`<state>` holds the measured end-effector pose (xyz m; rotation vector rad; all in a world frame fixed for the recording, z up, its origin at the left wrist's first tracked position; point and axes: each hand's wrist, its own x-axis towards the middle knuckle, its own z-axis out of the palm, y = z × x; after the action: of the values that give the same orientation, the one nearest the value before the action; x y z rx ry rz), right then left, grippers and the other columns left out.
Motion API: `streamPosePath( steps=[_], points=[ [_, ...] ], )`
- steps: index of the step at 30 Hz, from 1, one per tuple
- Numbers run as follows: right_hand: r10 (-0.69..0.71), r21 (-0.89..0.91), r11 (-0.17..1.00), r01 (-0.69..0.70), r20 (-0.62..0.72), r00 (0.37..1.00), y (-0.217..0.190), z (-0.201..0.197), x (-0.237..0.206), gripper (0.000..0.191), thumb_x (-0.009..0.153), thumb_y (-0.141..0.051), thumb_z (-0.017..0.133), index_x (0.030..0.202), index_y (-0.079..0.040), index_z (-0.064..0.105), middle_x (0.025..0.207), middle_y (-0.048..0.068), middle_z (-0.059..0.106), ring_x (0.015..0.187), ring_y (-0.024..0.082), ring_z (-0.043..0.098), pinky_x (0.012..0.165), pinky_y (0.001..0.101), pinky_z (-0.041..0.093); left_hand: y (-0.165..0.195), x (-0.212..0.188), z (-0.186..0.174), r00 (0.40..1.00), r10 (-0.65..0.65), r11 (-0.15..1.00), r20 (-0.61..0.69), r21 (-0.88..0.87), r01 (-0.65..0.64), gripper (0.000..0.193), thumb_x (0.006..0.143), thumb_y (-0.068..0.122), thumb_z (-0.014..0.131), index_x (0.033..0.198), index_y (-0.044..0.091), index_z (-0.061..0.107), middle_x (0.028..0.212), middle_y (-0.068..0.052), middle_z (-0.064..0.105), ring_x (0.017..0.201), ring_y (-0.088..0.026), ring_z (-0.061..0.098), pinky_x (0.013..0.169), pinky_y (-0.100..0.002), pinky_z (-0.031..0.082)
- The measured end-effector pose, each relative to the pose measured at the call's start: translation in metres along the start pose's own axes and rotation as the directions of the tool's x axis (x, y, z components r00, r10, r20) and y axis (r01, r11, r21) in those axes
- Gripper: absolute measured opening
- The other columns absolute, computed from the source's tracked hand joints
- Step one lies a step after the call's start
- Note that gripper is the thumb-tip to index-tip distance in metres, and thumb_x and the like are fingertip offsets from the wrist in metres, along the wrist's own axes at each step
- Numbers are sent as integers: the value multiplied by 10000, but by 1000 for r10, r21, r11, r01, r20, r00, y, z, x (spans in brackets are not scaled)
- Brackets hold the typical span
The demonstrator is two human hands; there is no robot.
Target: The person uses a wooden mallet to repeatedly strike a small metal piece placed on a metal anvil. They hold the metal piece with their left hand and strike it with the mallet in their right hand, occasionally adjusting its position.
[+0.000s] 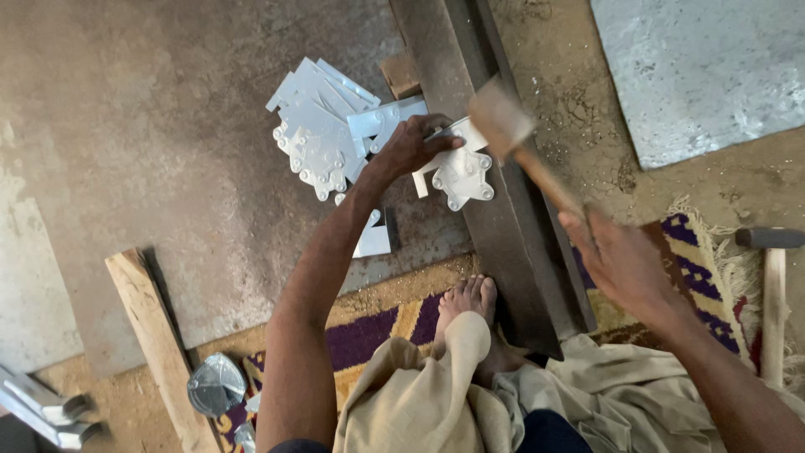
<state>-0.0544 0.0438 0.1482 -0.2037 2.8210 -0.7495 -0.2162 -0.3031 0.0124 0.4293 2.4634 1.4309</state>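
My left hand (412, 144) presses a cut sheet-metal piece (461, 174) with scalloped tabs against a long dark steel bar (503, 252) that runs away from me. My right hand (620, 262) grips the handle of a wooden mallet (501, 122), whose head hangs blurred just above the piece. A pile of similar shiny metal cut-outs (323, 126) lies on the floor to the left of my left hand. My bare foot (468, 302) rests beside the bar.
A wooden plank (155, 335) lies at lower left, with a round metal cap (216, 384) beside it. A second hammer (771, 285) lies at right on a patterned rug (696, 252). A large metal sheet (704, 67) covers the top right.
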Motion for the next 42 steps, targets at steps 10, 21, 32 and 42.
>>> streamPosePath(
  steps=[10,21,32,42],
  points=[
    [399,508,783,-359,32,916,30,30,-45,424,1061,-502,497,1032,-88,585,642,-11,447,528,80,424,448,283,357,30,-20,-7,956,-290,810,36,-523,265,420,966,378,763,1157,9,702,1007,-151,748,935,-274,726,828,-446,605],
    [480,738,444,-508,283,831,-12,26,-37,315,1019,-446,516,968,-137,559,587,-43,392,423,57,347,351,259,282,44,-30,92,862,-473,110,-180,-983,-145,634,922,183,740,1409,-28,394,1335,-235,587,1216,-335,648,1065,-477,501],
    [165,815,571,102,-235,958,-25,-10,-43,365,1153,-410,391,955,-128,513,624,-41,459,445,37,415,392,254,352,47,-32,116,757,-626,66,-187,-980,-187,803,864,224,785,1422,-29,266,1349,-230,538,1248,-366,617,1078,-496,479],
    [406,565,645,-515,317,857,-18,22,0,388,1089,-464,376,949,-130,517,576,-26,416,407,95,369,310,285,323,48,-34,119,781,-564,128,-269,-962,-239,652,890,235,776,1375,-38,436,1330,-202,579,1213,-326,635,1054,-460,504]
  ],
)
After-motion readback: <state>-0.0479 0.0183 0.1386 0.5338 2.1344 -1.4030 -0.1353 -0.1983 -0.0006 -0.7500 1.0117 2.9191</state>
